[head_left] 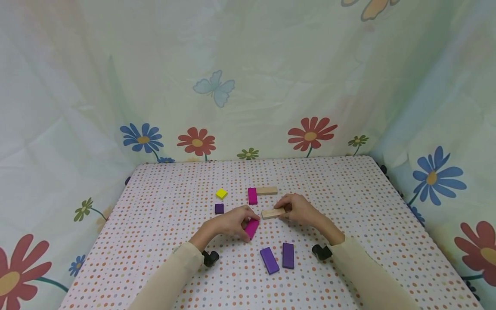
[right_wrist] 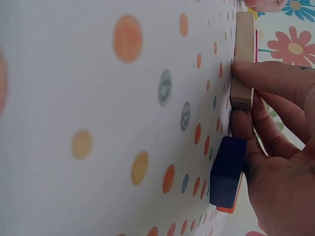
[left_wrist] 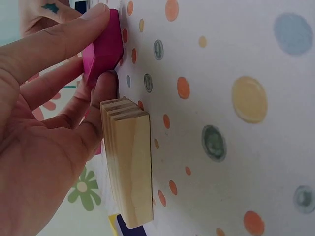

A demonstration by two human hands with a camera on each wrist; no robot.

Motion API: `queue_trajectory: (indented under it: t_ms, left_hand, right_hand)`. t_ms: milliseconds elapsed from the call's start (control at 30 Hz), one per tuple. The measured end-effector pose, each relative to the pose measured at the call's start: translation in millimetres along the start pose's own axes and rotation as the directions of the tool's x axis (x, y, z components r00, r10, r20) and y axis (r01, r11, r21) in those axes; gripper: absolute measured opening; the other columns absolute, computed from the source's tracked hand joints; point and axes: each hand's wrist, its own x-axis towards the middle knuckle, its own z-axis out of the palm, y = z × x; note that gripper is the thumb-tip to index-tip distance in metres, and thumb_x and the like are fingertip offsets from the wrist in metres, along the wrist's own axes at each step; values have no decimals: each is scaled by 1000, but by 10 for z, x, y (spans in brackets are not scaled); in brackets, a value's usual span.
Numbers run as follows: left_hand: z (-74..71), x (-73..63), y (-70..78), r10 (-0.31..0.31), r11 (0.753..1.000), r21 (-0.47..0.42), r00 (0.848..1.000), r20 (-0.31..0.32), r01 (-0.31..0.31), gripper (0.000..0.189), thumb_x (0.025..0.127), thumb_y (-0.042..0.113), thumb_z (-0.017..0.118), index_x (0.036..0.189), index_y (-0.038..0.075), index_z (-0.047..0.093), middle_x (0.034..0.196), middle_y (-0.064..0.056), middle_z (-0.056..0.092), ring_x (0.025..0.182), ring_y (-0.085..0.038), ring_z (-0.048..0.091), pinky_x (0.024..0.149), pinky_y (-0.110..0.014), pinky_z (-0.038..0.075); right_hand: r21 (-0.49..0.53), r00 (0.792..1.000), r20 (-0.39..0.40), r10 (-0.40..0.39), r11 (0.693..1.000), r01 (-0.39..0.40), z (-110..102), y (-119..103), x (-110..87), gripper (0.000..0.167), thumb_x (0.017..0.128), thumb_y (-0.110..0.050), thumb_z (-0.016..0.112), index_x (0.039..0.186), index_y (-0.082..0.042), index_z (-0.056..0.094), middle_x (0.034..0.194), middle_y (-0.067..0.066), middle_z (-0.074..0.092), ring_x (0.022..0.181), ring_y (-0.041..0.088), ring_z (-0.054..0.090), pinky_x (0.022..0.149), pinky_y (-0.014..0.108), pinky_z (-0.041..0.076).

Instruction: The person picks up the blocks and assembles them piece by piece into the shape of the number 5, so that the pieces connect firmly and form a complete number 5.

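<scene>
My left hand [head_left: 234,221] grips a magenta block [head_left: 252,229] between thumb and fingertips, close to the tabletop. A plain wooden block [left_wrist: 130,164] lies beside that hand in the left wrist view; the hand hides it from the head view. Across from it, my right hand [head_left: 300,209] pinches the right end of another wooden block [head_left: 271,213] that lies nearly level. The held pieces are near each other; whether they touch cannot be told. Beside the right hand's fingers, a dark blue block [right_wrist: 229,169] shows in the right wrist view, with an orange piece [right_wrist: 227,208] partly behind it.
Farther back, a magenta block [head_left: 252,196] meets a wooden block [head_left: 267,190] at a corner. A yellow block [head_left: 221,193] and a dark purple block [head_left: 219,209] lie to the left. Nearer me are two purple blocks [head_left: 269,260]. A dotted cloth [head_left: 186,181] covers the table.
</scene>
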Motion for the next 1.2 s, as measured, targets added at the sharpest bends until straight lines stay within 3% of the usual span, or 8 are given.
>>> queue_trajectory:
  t_ms: [267,500,700,933,1200]
  left_hand:
    - [-16,14,47,2,999,33,1000,-9,-2,64,82,10,91,141,7,68,130,-8,60,100,-13,56,84,-22,50]
    - [10,32,77,-35,999,31,999,-32,36,61,83,12,91,140,7,68,134,-9,61,108,-15,61,87,-24,54]
    - [9,63,102,-69,997,33,992,-108,73,66,84,14,91,144,5,65,137,-13,60,107,-17,61,89,-27,55]
    - [15,101,126,-109,994,-8,969,-222,110,71,86,15,89,150,3,59,143,-19,55,108,-21,59,92,-33,56]
    - [82,123,110,-104,994,1,963,-250,108,71,86,18,89,148,1,60,145,-21,53,112,-21,56,93,-34,55]
  right_hand:
    - [-13,1000,-6,-4,1000,4,-12,5,-1,21,88,-1,83,108,-7,81,101,6,72,82,13,57,69,22,47]
    - [-29,1000,3,7,1000,-6,-7,6,-4,20,88,-2,84,106,-8,81,99,5,71,81,12,56,69,22,47]
    - [-48,1000,5,1,999,-1,-20,8,-16,20,88,-3,84,107,-9,81,98,4,71,79,11,55,68,22,47]
    - [-39,1000,12,-27,999,27,-36,-30,-50,22,87,-3,85,107,-8,81,96,3,71,77,10,55,67,21,47]
    - [-5,999,45,2,1000,-2,-22,-68,-78,25,87,0,84,111,-6,80,106,8,72,88,13,61,74,22,51]
